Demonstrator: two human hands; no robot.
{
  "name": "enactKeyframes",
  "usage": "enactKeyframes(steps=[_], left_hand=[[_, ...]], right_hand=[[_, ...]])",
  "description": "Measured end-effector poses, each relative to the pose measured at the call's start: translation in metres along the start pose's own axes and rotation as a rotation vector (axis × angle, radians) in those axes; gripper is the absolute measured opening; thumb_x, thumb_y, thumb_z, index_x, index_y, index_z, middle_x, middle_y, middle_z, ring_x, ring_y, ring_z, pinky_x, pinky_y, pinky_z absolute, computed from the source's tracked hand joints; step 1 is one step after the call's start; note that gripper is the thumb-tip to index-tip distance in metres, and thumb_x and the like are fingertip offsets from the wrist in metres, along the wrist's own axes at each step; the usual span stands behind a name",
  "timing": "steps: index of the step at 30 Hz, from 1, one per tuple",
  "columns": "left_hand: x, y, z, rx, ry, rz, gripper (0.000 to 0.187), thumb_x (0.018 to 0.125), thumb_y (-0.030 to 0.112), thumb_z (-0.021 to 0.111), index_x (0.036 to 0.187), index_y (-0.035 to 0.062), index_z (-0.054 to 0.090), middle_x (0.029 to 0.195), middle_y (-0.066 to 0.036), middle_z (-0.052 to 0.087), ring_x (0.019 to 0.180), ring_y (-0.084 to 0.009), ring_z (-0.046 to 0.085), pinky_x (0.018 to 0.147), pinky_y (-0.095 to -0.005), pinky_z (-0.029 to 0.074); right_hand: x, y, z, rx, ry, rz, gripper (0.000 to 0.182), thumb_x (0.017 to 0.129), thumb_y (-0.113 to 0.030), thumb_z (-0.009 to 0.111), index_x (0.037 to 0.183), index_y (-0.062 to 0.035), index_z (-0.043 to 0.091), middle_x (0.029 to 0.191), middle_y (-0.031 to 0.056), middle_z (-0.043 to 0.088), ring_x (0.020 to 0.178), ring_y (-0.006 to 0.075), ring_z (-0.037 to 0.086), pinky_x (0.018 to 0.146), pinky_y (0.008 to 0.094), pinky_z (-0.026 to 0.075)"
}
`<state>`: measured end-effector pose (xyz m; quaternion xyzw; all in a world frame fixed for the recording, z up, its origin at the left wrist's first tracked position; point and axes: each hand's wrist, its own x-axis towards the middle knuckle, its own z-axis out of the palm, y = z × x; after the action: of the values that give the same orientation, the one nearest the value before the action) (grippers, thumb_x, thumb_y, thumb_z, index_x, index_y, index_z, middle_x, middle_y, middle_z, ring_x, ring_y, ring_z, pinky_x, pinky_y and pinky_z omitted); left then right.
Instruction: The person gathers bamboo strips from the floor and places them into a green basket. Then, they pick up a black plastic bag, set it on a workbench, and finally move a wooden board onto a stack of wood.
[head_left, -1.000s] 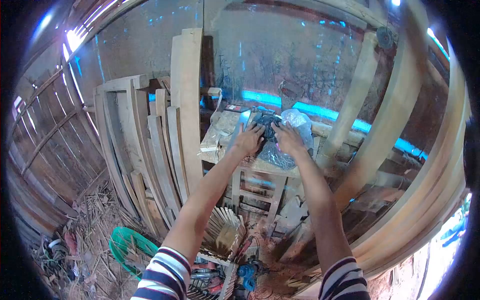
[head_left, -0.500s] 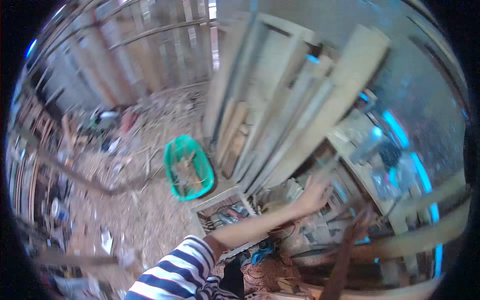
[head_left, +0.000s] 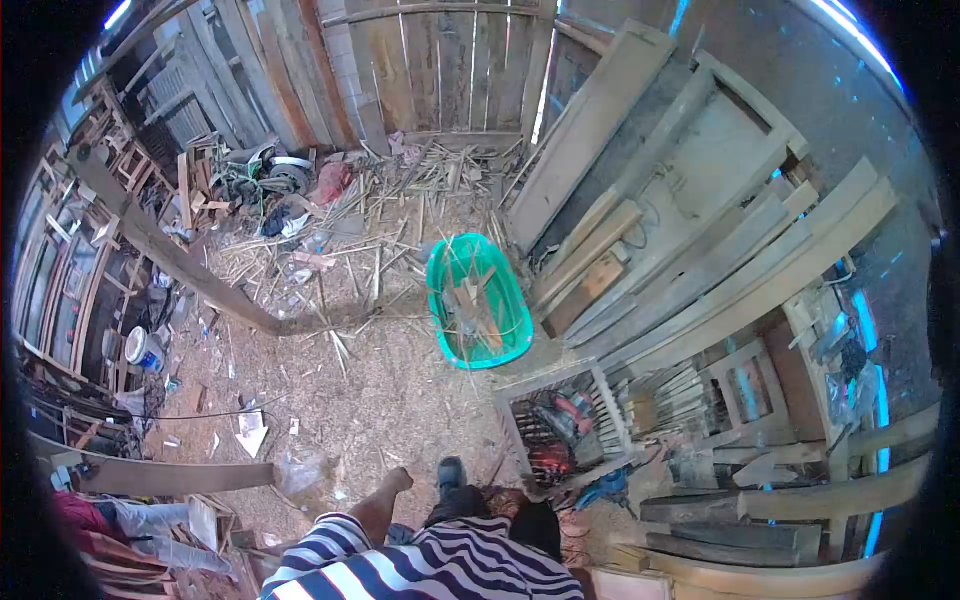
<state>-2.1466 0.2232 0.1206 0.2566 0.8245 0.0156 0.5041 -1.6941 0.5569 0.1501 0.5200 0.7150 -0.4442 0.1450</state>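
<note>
Near the bottom centre of the frame, the left hand (head_left: 399, 480) hangs out from a striped sleeve (head_left: 328, 540), above the littered floor (head_left: 385, 400). I see nothing held in it, though I cannot tell from here whether its fingers are curled or loose. The right hand is out of sight, so its fingers I cannot judge. A dark shoe (head_left: 452, 471) shows just right of the left hand.

Nearest about it are three things: crumpled clear plastic (head_left: 303, 472) to its left, a slatted crate (head_left: 614, 412) to its right, and a green tub (head_left: 515, 300) farther up, at the centre. The plastic looks soft, slippery and nearly weightless; any bunched fold would do. The tub, with wood scraps (head_left: 468, 293) inside, should be light and a bit bendy, best taken by opposite rims. The crate looks stiff and heavier (those tools (head_left: 568, 415) inside must weigh something), so grip its top frame, minding splinters.
</note>
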Motion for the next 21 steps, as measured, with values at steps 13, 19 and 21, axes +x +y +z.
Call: enactKeyframes(steps=[13, 19, 21], left_hand=[[-0.019, -0.097, -0.033, -1.322, 0.364, 0.259, 0.032, 0.085, 0.024, 0.058, 0.111, 0.0059, 0.055, 0.094, -0.007, 0.061, 0.078, -0.0175, 0.060, 0.059, -0.0345, 0.050], [-0.049, -0.128, 0.015, -1.675, 0.375, 0.332, 0.033, 0.083, 0.019, 0.056, 0.110, -0.0004, 0.059, 0.095, -0.013, 0.067, 0.078, -0.0223, 0.065, 0.060, -0.0350, 0.052], [-0.065, -0.122, 0.016, -1.595, 0.442, 0.082, 0.032, 0.082, 0.016, 0.055, 0.107, -0.0035, 0.059, 0.093, -0.016, 0.066, 0.078, -0.0227, 0.065, 0.060, -0.0347, 0.052]], right_hand=[[0.146, -0.288, 0.023, 0.057, 0.078, -0.399, 0.026, 0.084, -0.021, 0.051, 0.099, -0.0055, 0.065, 0.088, 0.0152, 0.067, 0.086, 0.0322, 0.063, 0.076, 0.0374, 0.048], [0.160, -0.329, 0.067, 0.160, -0.143, -0.516, 0.019, 0.082, -0.007, 0.053, 0.099, -0.0066, 0.061, 0.080, 0.0050, 0.062, 0.059, 0.0141, 0.059, 0.047, 0.0278, 0.047], [0.164, -0.302, 0.075, 0.020, -0.203, -0.466, 0.015, 0.080, -0.008, 0.050, 0.087, -0.0074, 0.064, 0.077, 0.0057, 0.061, 0.058, 0.0154, 0.058, 0.047, 0.0307, 0.046]])
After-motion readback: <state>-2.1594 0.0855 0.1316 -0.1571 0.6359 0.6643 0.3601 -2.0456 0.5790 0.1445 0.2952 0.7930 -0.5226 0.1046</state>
